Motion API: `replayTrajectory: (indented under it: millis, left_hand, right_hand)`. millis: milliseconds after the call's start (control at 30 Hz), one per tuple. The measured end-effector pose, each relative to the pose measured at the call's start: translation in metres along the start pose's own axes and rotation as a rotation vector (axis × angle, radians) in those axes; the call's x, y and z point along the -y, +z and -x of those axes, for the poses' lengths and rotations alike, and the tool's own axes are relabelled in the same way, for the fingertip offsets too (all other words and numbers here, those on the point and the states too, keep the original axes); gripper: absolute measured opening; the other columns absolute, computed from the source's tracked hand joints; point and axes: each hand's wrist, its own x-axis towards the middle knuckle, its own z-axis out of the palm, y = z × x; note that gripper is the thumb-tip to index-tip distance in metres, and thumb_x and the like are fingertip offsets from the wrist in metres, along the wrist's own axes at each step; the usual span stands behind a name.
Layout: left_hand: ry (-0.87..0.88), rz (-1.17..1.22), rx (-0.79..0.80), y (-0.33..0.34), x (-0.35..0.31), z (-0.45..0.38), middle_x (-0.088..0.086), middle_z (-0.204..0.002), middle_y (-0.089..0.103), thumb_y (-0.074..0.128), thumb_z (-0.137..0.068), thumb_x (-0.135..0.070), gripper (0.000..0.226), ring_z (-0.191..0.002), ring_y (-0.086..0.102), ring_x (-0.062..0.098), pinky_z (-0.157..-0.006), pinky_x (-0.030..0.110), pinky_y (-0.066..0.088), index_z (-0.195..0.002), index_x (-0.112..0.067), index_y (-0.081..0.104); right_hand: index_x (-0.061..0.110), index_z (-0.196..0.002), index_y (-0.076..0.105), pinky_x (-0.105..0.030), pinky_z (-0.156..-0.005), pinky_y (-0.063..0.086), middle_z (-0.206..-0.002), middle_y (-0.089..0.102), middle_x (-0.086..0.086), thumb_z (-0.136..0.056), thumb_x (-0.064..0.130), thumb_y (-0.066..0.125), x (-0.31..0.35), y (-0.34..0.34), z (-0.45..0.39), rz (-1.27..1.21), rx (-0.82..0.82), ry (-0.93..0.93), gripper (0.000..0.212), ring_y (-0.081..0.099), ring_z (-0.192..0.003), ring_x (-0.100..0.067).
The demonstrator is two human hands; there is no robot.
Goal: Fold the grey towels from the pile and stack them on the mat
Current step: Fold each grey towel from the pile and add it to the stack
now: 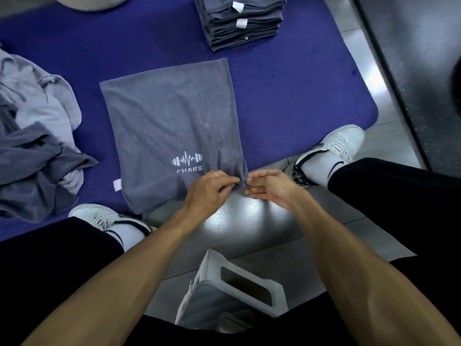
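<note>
A white plastic holder (232, 293) sits at 6 o'clock on the grey floor tiles (249, 221); what it contains cannot be made out. The ribbed purple mat (287, 96) carries a neat stack of folded grey towels (242, 21) at 12 o'clock and a crumpled pile (37, 136) at 9 o'clock. Between them a soft terry towel (172, 126) with a white dumbbell logo lies flat, half-folded. The left hand (209, 191) pinches its near corner; the right hand (269, 186), fingers nearly straight, touches the same corner.
</note>
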Motion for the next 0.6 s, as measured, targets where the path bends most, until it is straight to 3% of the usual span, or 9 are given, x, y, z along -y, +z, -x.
replayTrajectory:
  millis: [200, 600]
  left_hand:
    - [-0.053, 0.028, 0.005, -0.0062, -0.0056, 0.0042, -0.005, -0.095, 0.069, 0.057, -0.09, -0.025, 0.027, -0.086, 0.062, 0.013, -0.074, 0.032, 0.052, -0.108, -0.021, 0.076]
    - [-0.018, 0.058, -0.005, -0.006, -0.0104, 0.0034, -0.006, -0.09, 0.064, 0.049, -0.089, -0.035, 0.035, -0.081, 0.059, 0.011, -0.07, 0.031, 0.053, -0.105, -0.023, 0.077]
  right_hand:
    - [0.005, -0.102, 0.066, -0.029, -0.068, 0.06, -0.076, 0.074, -0.006, -0.089, 0.0, 0.067, 0.0055, 0.004, 0.0022, 0.006, 0.013, 0.001, 0.014, 0.073, -0.069, -0.018]
    - [0.009, -0.091, 0.067, -0.03, -0.071, 0.059, -0.076, 0.073, -0.004, -0.092, -0.001, 0.062, 0.0093, 0.0046, 0.0033, 0.038, 0.019, -0.021, 0.012, 0.072, -0.07, -0.019]
